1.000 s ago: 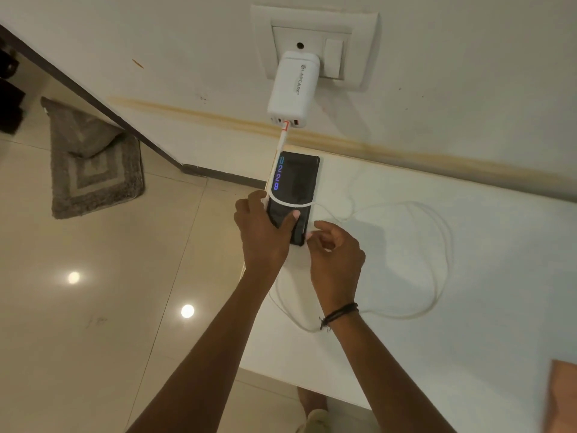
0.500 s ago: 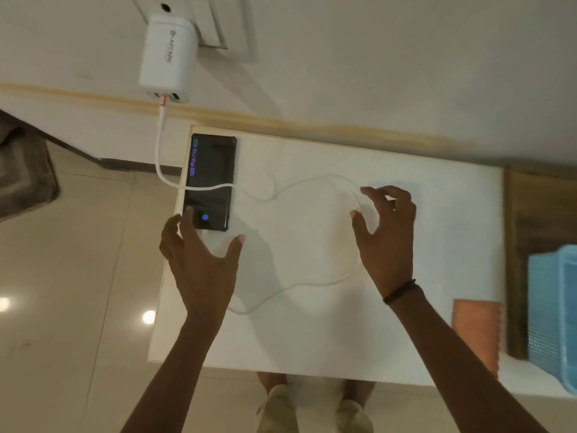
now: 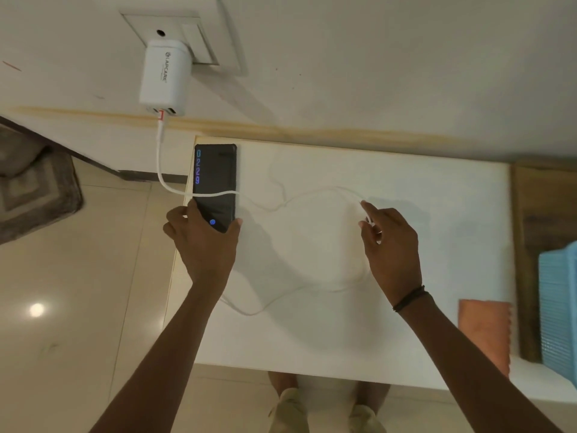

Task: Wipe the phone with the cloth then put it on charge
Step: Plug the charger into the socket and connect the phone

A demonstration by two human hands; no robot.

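A black phone (image 3: 215, 179) with a lit clock lies flat at the far left corner of the white table (image 3: 327, 339). My left hand (image 3: 203, 245) grips its near end, thumb on the right edge and fingers on the left. A white charger (image 3: 165, 76) sits in the wall socket (image 3: 199, 32). Its white cable (image 3: 175, 190) drops down, crosses the phone's screen and loops over the table. My right hand (image 3: 392, 248) pinches the loop's right side. The orange cloth (image 3: 484, 332) lies by the table's right edge, away from both hands.
A blue plastic basket (image 3: 559, 307) stands on a wooden surface (image 3: 530, 214) right of the table. A grey mat (image 3: 34, 189) lies on the tiled floor at the left. My feet show under the table's near edge.
My left hand has reached forward and closed on the phone's near end. My right hand's spread fingers have closed on the cable loop.
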